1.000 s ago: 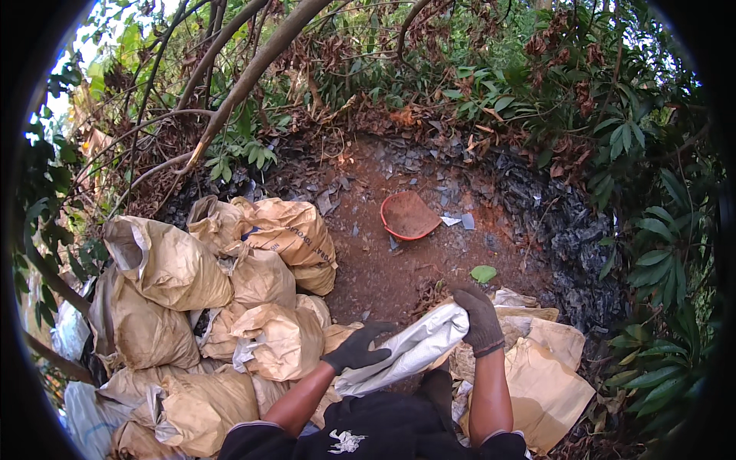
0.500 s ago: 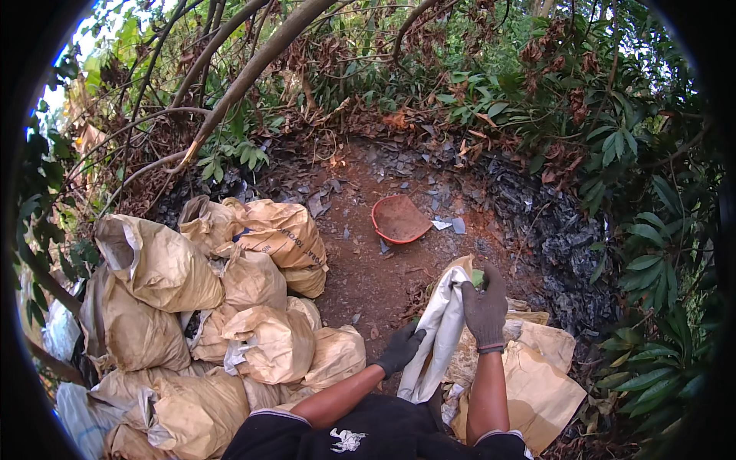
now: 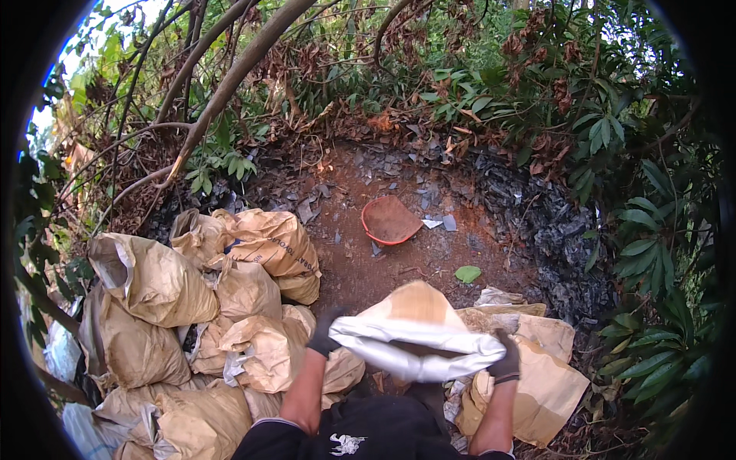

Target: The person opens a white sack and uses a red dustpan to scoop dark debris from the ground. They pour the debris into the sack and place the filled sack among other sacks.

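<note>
A brown paper sack (image 3: 414, 300) hangs in front of my body, its white-lined mouth turned toward me and spread into a narrow dark gap. My left hand (image 3: 326, 332), in a dark glove, grips the left end of the rim. At the right end, my right hand (image 3: 505, 357), in a brownish-grey glove, is closed on the rim too. Fingers of both hands are partly hidden by the lining. Beneath and right of the sack lie flattened brown paper sacks (image 3: 546, 383), close to my right forearm.
Several filled brown sacks (image 3: 172, 280) are piled on my left. A worn red-rimmed scoop basin (image 3: 390, 220) rests on the bare soil ahead. Dark flaky debris (image 3: 563, 245) banks up at the right. One green leaf (image 3: 468, 274) lies beyond the sack; branches (image 3: 230, 84) hang overhead.
The sack was held upright and folded narrow between my hands. Now my hands are farther apart, the left one moved left, and the sack's mouth is stretched wide. A green leaf shows on the soil.
</note>
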Tool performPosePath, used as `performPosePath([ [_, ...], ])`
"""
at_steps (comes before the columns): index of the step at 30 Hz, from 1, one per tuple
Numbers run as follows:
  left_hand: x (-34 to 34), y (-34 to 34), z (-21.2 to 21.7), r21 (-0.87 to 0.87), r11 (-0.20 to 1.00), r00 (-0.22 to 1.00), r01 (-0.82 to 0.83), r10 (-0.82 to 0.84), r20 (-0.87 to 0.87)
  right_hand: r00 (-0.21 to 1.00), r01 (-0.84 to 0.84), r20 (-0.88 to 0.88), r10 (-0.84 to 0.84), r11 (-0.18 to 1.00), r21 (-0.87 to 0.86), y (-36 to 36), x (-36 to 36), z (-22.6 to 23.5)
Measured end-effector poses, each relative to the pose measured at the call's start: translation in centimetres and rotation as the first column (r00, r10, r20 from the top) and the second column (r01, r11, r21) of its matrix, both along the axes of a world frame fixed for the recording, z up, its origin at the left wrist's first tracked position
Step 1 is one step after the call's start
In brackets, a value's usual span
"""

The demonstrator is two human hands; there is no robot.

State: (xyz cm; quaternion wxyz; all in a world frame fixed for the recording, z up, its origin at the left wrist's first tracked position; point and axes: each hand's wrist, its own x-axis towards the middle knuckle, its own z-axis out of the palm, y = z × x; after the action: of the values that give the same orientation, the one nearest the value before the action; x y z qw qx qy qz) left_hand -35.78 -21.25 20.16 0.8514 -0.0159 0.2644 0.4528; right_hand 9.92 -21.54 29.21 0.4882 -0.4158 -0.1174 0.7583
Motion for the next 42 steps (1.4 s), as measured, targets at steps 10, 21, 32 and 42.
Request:
performPosePath([
  [10, -3.6, -5.1, 4.0, 0.317, 0.749, 0.011, 0.582, 0.382, -0.924, 0.561, -0.314, 0.790, -0.249, 0.818, 0.481, 1.5, -4.1, 6.5],
  [21, 9.0, -3.7, 0.6, 0.645, 0.754, -0.023, 0.126, 0.652, -0.758, 0.006, -0.487, 0.867, -0.498, 0.756, 0.437, 3.5, -15.8, 13.2],
  [32, 8.5, -3.3, 2.2, 0.481, 0.743, 0.005, 0.465, 0.541, -0.841, 0.811, -0.044, 0.584, 0.042, 0.999, -0.012, -0.5, -16.0, -9.7],
  [42, 8.0, -2.3, 0.2, 0.335, 0.885, 0.019, 0.322, 0.348, -0.937, 0.105, -0.689, 0.971, -0.215, 0.688, 0.227, 0.9, -14.7, -8.4],
])
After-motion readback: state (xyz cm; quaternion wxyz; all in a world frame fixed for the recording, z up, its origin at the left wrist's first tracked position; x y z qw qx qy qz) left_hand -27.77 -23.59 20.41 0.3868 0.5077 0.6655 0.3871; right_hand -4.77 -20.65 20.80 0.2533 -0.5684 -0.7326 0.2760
